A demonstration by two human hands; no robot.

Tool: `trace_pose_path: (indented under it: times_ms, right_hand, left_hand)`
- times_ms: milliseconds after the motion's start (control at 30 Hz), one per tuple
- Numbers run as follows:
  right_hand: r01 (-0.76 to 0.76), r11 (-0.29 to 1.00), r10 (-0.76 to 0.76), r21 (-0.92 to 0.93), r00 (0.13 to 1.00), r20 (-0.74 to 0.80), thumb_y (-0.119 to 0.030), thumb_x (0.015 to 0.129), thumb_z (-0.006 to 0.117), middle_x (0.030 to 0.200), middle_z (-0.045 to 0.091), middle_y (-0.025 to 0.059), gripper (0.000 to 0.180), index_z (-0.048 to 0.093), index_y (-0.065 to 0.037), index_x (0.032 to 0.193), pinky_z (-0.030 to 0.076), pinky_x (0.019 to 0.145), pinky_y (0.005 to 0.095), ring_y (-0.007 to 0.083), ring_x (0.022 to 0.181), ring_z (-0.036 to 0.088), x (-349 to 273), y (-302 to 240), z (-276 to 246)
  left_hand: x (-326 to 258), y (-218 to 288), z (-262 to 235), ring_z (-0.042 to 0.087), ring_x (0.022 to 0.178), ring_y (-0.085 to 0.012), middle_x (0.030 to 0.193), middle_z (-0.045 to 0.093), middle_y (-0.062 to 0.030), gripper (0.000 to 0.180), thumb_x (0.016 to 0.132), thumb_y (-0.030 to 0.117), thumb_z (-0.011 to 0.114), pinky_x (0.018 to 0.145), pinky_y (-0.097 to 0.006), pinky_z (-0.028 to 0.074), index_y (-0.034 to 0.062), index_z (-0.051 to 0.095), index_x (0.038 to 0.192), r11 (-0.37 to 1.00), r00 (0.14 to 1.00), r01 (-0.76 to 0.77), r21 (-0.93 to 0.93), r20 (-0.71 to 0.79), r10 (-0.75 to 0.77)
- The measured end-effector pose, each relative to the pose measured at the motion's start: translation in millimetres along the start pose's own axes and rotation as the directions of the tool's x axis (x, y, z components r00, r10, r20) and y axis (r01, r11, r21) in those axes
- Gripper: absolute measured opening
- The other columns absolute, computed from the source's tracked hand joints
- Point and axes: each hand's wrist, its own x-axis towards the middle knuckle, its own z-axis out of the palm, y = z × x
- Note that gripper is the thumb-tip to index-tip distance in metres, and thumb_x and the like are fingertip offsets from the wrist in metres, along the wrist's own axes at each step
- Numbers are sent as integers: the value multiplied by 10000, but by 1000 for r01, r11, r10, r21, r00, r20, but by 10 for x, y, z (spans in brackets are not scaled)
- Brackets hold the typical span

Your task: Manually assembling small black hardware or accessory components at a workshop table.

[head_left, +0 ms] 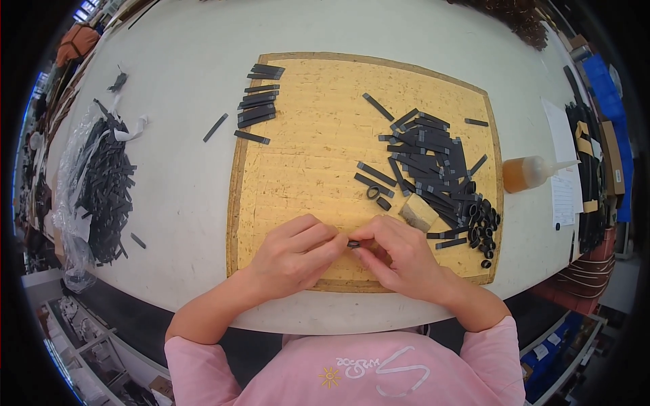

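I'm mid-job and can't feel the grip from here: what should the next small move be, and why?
Perhaps gently squeeze the small black piece into a ring: the left hand and right hand hold it together over the board, and black rings lie near flat strips on the board's right side. Whether its ends already meet is too small to tell.

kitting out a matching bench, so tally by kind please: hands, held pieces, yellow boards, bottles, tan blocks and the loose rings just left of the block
left hand and right hand: 2
dark held piece: 1
yellow board: 1
bottle: 1
tan block: 1
black rings left of the block: 2
total: 8
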Motion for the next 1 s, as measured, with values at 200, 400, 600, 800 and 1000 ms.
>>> trace_pose_path:
  times_ms: [200,400,600,800,1000]
  right_hand:
    - [130,972,-129,-197,991,18,-57,872,717,854,600,120,186,601,-21,1012,499,651,386,305,774,622,5,15,16]
    - [178,961,-174,-212,984,36,-54,876,710,831,580,120,155,571,-25,939,491,636,397,303,756,612,-2,27,42]
    - [170,956,-175,-239,985,3,-75,871,729,811,569,115,184,564,-27,937,489,629,395,297,753,610,-31,35,93]
    - [109,977,-109,-183,994,10,-93,877,741,799,575,106,183,580,-27,931,483,619,391,291,745,612,-11,4,62]
    - [113,991,-107,-75,991,80,-99,913,727,713,560,94,172,575,-19,920,459,571,356,244,632,590,9,20,-33]
  left_hand:
    - [-1,2,16,613,735,-236,918,669,-76,345,684,-46,739,599,-331,503,18,710,1022,1000,999,24,-11,27,-24]
    - [5,39,40,609,735,-231,915,667,-70,318,689,-47,736,595,-332,500,17,710,999,999,999,32,-22,24,-32]
    - [3,46,27,604,739,-232,903,657,-68,305,696,-47,733,600,-333,500,22,710,993,997,998,67,-50,25,-65]
    - [15,25,15,609,749,-235,896,650,-68,293,702,-41,734,606,-341,501,25,711,987,996,996,76,-54,42,-73]
    - [-5,85,28,656,770,-260,923,668,-95,264,779,-28,757,610,-347,526,31,671,1021,969,983,184,-162,51,-178]
